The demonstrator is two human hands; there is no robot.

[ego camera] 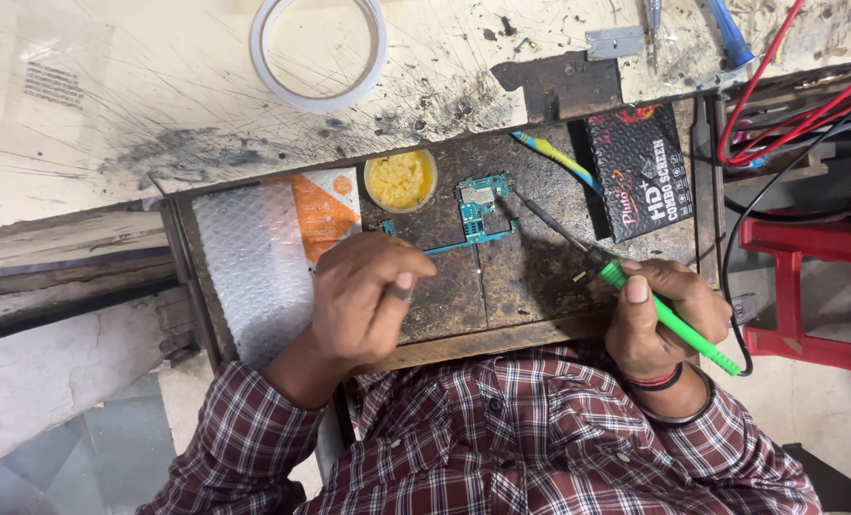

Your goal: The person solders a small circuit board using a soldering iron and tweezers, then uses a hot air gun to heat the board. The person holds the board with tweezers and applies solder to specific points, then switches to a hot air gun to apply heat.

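Surface: scratched, scorched repair bench [158,105]; dark work tray [454,305] set in it, centre of view.
Board: teal phone circuit board [475,212] lies flat on the tray at 12 o'clock from the hands, thin arm of it running to 9 toward the left hand.
Right hand [656,319]: grip closed round a green-handled soldering iron [669,319], pen-style, thumb on top. Tip points to 10 o'clock, ends just beside the board's right edge; can't tell if it touches.
Left hand [359,296]: fingers curled, thumb and forefinger pinched together; looks like sth small held, prob. solder wire or a fine tool, too small to tell. Sits at 8 o'clock of the board, near its thin arm.
Flux: round yellow tin [401,179], open, just at 10 o'clock of the board.
Other: tape roll [319,52] at 12 on the bench; black box [640,172] at 2; bubble wrap [244,257] at 9; red and black wires [778,105] far right.
Step (judged): soldering on the board, iron brought up to a joint, approach or contact stage.
Next move needs: steady iron tip on one pad w/o bridging neighbours; left hand feeding or holding close by; board is loose, so light pressure only.
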